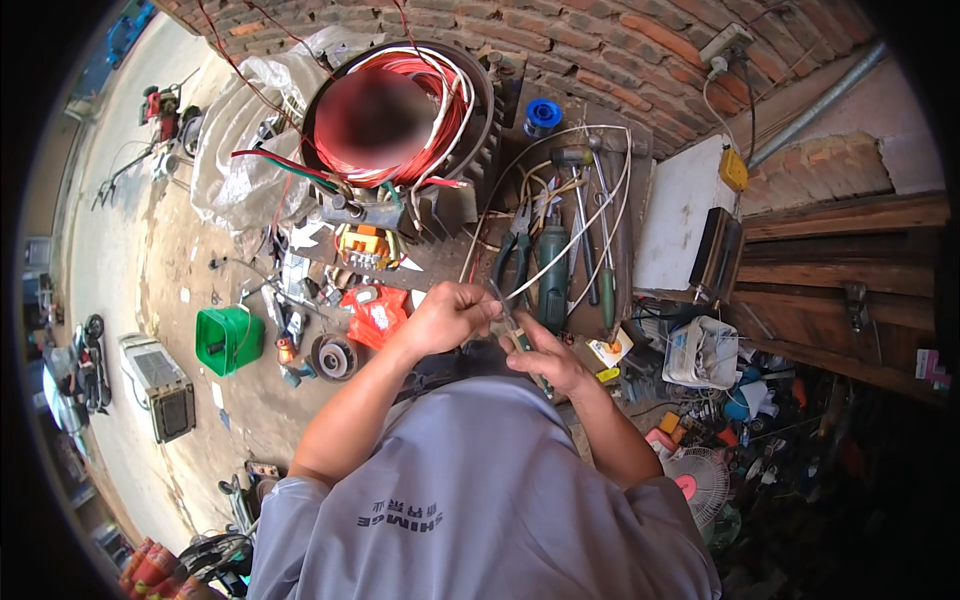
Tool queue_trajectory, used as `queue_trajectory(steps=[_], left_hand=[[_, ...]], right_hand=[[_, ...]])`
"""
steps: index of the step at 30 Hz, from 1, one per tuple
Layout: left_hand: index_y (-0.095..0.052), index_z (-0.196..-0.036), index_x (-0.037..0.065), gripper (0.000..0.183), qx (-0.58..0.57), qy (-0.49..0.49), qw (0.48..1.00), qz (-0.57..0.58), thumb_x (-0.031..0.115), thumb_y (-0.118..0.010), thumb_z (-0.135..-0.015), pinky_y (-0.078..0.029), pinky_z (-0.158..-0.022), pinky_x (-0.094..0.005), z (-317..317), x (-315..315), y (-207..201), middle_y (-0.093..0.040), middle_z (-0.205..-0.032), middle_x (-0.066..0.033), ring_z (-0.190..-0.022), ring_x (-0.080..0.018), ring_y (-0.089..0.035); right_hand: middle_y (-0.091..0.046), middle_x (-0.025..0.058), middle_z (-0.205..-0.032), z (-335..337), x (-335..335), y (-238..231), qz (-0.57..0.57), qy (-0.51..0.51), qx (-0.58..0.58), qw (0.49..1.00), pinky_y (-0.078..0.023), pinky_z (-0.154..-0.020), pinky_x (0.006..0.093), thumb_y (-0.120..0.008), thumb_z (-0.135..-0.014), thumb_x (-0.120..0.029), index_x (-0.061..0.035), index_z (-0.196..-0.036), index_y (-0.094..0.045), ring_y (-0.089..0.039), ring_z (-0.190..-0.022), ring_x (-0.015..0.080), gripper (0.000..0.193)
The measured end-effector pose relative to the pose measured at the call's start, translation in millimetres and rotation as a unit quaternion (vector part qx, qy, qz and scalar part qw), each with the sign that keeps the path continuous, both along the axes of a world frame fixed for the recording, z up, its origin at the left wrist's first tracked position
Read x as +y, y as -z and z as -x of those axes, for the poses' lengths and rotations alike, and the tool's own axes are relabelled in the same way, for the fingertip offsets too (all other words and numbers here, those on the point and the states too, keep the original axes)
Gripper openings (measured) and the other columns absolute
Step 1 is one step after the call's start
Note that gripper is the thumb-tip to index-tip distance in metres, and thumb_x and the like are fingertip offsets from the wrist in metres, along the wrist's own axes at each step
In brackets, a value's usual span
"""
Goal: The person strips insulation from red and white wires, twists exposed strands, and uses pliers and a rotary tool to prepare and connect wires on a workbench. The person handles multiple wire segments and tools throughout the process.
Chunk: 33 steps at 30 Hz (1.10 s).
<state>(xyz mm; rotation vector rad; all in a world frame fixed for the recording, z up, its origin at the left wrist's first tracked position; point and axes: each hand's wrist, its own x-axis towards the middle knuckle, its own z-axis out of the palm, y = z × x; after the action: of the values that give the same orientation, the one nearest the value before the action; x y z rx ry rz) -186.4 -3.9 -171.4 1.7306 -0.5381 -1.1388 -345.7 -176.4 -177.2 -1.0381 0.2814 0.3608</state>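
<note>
Over the near edge of the workbench, my left hand (pixel 448 316) is closed in a pinch on the end of a thin white cable (pixel 568 249). Close beside it, my right hand (pixel 549 358) is wrapped round a slim tool (pixel 512 326) with a dark shaft and a greenish lower part; its exact kind is hard to make out. The shaft crosses the cable end at my left fingertips. Just beyond my hands lie dark-handled pliers (pixel 513 247) and a green power tool (pixel 552 277). Farther left stands a large round motor housing (pixel 486 112) with a coil of red and white wire (pixel 449 92).
Hammers and a green-handled screwdriver (pixel 607 297) lie right of the power tool. A blue spool (pixel 542 116) stands near the brick wall (pixel 590 50). A red plastic bag (pixel 376 318) and green bucket (pixel 229 340) are left. A white basket (pixel 702 352) and a fan (pixel 696 484) are right.
</note>
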Motion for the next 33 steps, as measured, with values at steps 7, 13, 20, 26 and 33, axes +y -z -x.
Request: queue_trajectory(steps=[7, 13, 20, 26, 33], left_hand=[[-0.077, -0.097, 0.002, 0.025, 0.052, 0.009, 0.999, 0.001, 0.022, -0.067, -0.107, -0.047, -0.064, -0.0271, -3.3, 0.1, -7.7, -0.068, -0.074, 0.0, -0.068, -0.0079, -0.057], [-0.074, -0.091, 0.003, 0.025, 0.102, -0.019, 0.991, 0.09, 0.02, -0.065, -0.108, -0.043, -0.061, -0.0256, 3.8, 4.7, 11.7, -0.067, -0.076, 0.0014, -0.067, -0.0074, -0.054], [-0.071, -0.092, 0.003, 0.025, 0.189, -0.043, 0.973, 0.121, 0.019, -0.064, -0.109, -0.041, -0.06, -0.0242, 2.3, 9.9, 17.4, -0.068, -0.078, 0.0004, -0.067, -0.0065, -0.053], [-0.074, -0.1, 0.003, 0.022, 0.183, -0.032, 0.976, 0.116, 0.022, -0.065, -0.108, -0.041, -0.063, -0.0244, 2.4, 11.2, 16.3, -0.065, -0.078, 0.0012, -0.07, -0.0071, -0.052], [-0.073, -0.097, 0.002, 0.024, 0.077, 0.023, 0.994, 0.076, 0.02, -0.063, -0.11, -0.042, -0.065, -0.0268, 2.7, 7.3, 12.6, -0.063, -0.078, 0.0031, -0.071, -0.0066, -0.05]], right_hand=[[-0.051, 0.0, -0.085, -4.6, 2.8, -3.7, -0.07, 0.007, 0.046, 0.996, -0.035, -0.054, 0.0246, -0.07, -0.088, -0.021, 0.0005, -0.132, -0.049, -0.043, -0.062, 0.0071, 0.053], [-0.049, 0.0013, -0.075, -2.5, 2.1, 4.3, -0.058, 0.0, 0.037, 0.998, -0.035, -0.051, 0.0255, -0.064, -0.085, -0.018, 0.0001, -0.126, -0.049, -0.043, -0.056, 0.0082, 0.047], [-0.05, 0.0002, -0.075, -4.6, 6.4, 3.4, -0.042, 0.004, 0.032, 0.999, -0.033, -0.048, 0.0253, -0.065, -0.085, -0.018, -0.002, -0.125, -0.049, -0.044, -0.051, 0.0072, 0.046], [-0.053, 0.001, -0.084, -2.6, 0.7, 12.9, -0.063, -0.014, 0.015, 0.998, -0.037, -0.051, 0.0249, -0.066, -0.086, -0.017, -0.0024, -0.131, -0.05, -0.047, -0.057, 0.0069, 0.05], [-0.055, 0.0012, -0.09, -4.8, 10.9, 5.2, 0.076, -0.007, 0.015, 0.997, -0.038, -0.053, 0.0228, -0.065, -0.088, -0.012, -0.0029, -0.132, -0.052, -0.048, -0.062, 0.0063, 0.047]])
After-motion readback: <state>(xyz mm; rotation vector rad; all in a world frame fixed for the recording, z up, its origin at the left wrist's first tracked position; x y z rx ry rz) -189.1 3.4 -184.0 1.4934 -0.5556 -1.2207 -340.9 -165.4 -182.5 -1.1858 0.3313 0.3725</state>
